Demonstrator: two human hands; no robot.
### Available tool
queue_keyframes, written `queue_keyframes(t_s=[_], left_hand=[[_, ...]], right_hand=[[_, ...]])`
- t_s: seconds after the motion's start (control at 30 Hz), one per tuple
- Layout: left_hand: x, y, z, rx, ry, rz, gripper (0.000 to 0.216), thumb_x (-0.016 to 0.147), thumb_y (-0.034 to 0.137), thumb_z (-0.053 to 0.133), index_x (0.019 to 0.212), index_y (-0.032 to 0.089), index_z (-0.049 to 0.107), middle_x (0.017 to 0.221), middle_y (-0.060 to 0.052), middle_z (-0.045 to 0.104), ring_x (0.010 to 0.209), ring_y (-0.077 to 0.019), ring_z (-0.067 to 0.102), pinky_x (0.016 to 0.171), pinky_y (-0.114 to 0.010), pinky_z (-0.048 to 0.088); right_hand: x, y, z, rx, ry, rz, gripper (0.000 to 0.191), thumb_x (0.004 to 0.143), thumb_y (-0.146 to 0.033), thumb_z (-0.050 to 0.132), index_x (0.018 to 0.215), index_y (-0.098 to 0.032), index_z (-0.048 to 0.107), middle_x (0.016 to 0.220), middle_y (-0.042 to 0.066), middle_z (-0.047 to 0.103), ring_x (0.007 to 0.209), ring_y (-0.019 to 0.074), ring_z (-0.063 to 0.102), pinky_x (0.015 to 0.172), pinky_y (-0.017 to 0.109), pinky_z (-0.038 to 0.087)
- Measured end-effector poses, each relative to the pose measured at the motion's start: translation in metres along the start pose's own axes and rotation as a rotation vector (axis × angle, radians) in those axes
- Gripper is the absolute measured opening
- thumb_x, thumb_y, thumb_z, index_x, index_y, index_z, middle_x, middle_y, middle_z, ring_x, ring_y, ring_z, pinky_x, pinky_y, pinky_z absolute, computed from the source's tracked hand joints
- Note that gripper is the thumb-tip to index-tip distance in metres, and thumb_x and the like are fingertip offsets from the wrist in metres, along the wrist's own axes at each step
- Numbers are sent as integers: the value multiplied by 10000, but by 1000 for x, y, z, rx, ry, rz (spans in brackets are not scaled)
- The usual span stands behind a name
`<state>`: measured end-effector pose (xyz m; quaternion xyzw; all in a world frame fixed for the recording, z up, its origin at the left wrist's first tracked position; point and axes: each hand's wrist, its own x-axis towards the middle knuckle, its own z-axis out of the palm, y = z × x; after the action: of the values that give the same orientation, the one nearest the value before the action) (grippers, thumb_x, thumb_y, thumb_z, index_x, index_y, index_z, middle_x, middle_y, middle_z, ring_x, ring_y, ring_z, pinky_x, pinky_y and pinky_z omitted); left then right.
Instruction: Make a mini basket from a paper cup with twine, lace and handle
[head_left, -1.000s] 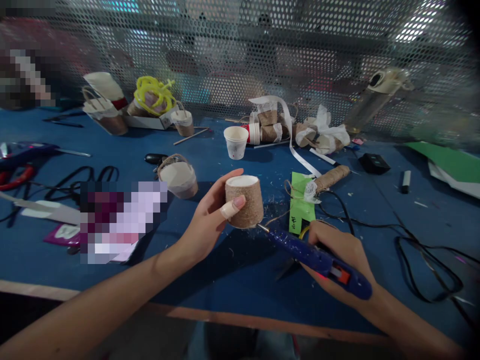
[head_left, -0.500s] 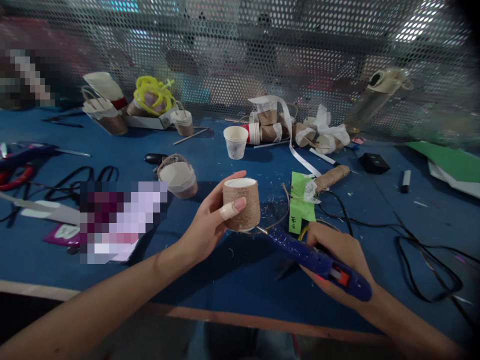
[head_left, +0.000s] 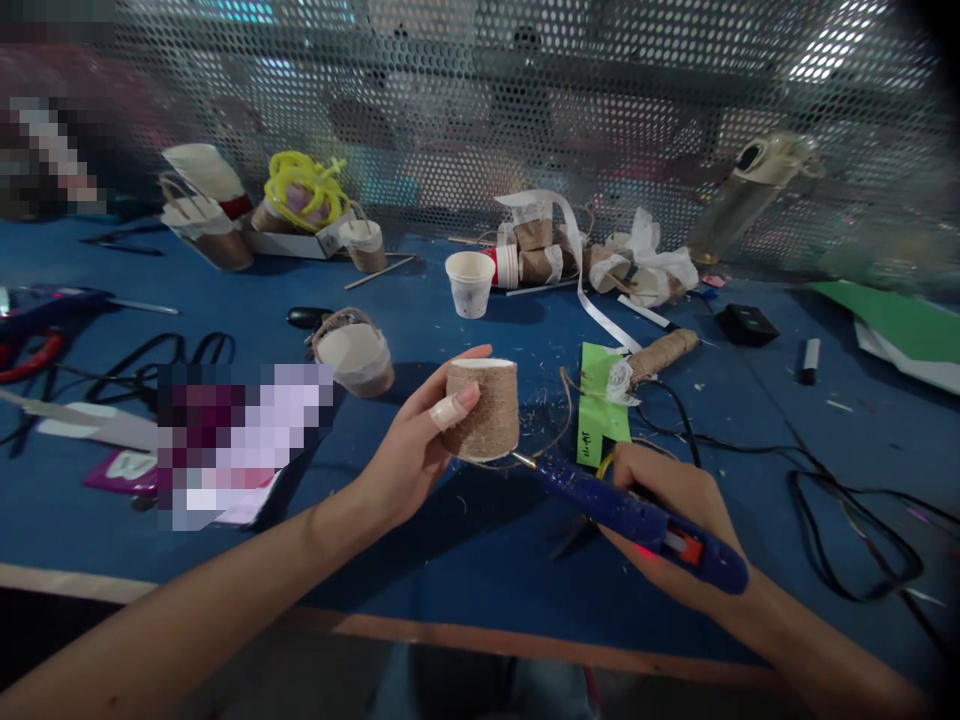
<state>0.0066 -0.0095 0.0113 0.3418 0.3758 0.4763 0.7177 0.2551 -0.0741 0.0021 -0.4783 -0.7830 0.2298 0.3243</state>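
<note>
My left hand point(head_left: 409, 440) is wrapped round a paper cup covered in brown twine point(head_left: 487, 412), its white rim showing at the top. A bandage circles the thumb, which lies on the twine. In my right hand point(head_left: 675, 490) is a blue glue gun point(head_left: 622, 510) with a small red light glowing. Its metal nozzle is at the lower right edge of the cup, touching or very close. A loose strand of twine point(head_left: 564, 425) runs from the cup's base towards a twine roll point(head_left: 664, 360) beside a green paper strip point(head_left: 602, 415).
A plain white paper cup point(head_left: 470, 288) stands beyond my hands, with a twine-handled cup point(head_left: 354, 355) to the left. Wrapped cups and white ribbon point(head_left: 577, 245) lie near the perforated metal screen point(head_left: 450, 120). Black cable point(head_left: 810, 500) loops at right; another glue gun point(head_left: 56, 308) lies far left.
My left thumb has slid slightly left and up across the cup, and the cup appears slightly turned. The glue gun stays at its base, its rear end raised a little.
</note>
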Motion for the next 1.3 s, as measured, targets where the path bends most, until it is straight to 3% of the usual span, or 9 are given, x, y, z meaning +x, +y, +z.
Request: queue_keyframes(t_s=[0.17, 0.3, 0.37, 0.43, 0.5, 0.6, 0.8, 1.07, 1.3], left_hand=[[0, 0, 0, 2, -5, 8, 560, 786, 387, 791, 1314, 257, 659, 1182, -60, 726, 1080, -268, 654, 785, -279, 556], [-1, -2, -2, -11, -17, -5, 507, 797, 383, 788, 1278, 261, 682, 1171, -51, 735, 1074, -256, 661, 801, -274, 550], [0, -4, -2, -8, -25, -20, 490, 796, 379, 795, 1261, 261, 694, 1168, -47, 738, 1066, -239, 662, 803, -254, 542], [0, -7, -1, -8, -29, -35, 478, 803, 377, 795, 1255, 256, 697, 1185, -51, 735, 1080, -237, 659, 820, -255, 539], [1, -9, 1, -19, -31, -53, 468, 814, 369, 791, 1255, 247, 692, 1215, -58, 726, 1112, -247, 651, 852, -276, 540], [3, -11, 3, -43, -33, -76, 450, 832, 352, 781, 1251, 219, 685, 1246, -71, 715, 1142, -258, 645, 917, -317, 535], [4, -11, 7, -58, -21, -69, 395, 854, 338, 764, 1208, 180, 692, 1161, -96, 752, 1090, -269, 691, 894, -329, 547], [3, -14, 11, -77, -27, -91, 360, 849, 341, 775, 1163, 173, 723, 1141, -103, 767, 1124, -267, 692, 972, -331, 533], [3, -16, 12, -91, -43, -97, 322, 843, 335, 784, 1118, 174, 738, 1152, -91, 761, 1088, -256, 697, 902, -307, 549]], right_hand=[[0, 6, 1, 9, -4, 69, 267, 784, -95, 645, 718, -231, 424, 639, -64, 498, 525, 100, 459, 511, 253, 331], [2, 4, 2, 68, 138, 125, 241, 824, -107, 632, 707, -234, 463, 630, -50, 511, 530, 115, 491, 504, 261, 371], [5, 1, 3, 141, 236, 101, 167, 861, -133, 634, 774, -238, 540, 716, -20, 588, 614, 146, 578, 559, 276, 456], [8, -2, 5, 202, 250, 69, 106, 877, -179, 679, 922, -250, 614, 892, 20, 686, 792, 195, 677, 690, 311, 547], [11, -2, 10, 245, 201, 53, 263, 847, -217, 750, 1073, -274, 629, 1059, 35, 719, 968, 231, 705, 816, 336, 582], [12, 1, 19, 326, 152, 41, 390, 811, -242, 802, 1146, -307, 613, 1098, 12, 723, 1046, 229, 708, 879, 330, 596], [10, 4, 27, 408, 152, 91, 321, 825, -238, 794, 1091, -278, 618, 1016, 11, 744, 919, 201, 751, 831, 323, 618], [10, -1, 31, 202, 199, -34, 366, 802, -247, 814, 1052, -264, 547, 1007, 30, 785, 890, 217, 772, 756, 317, 623], [10, -2, 34, 145, 232, 31, 304, 779, -252, 822, 919, -244, 553, 852, 16, 786, 686, 189, 768, 597, 262, 601]])
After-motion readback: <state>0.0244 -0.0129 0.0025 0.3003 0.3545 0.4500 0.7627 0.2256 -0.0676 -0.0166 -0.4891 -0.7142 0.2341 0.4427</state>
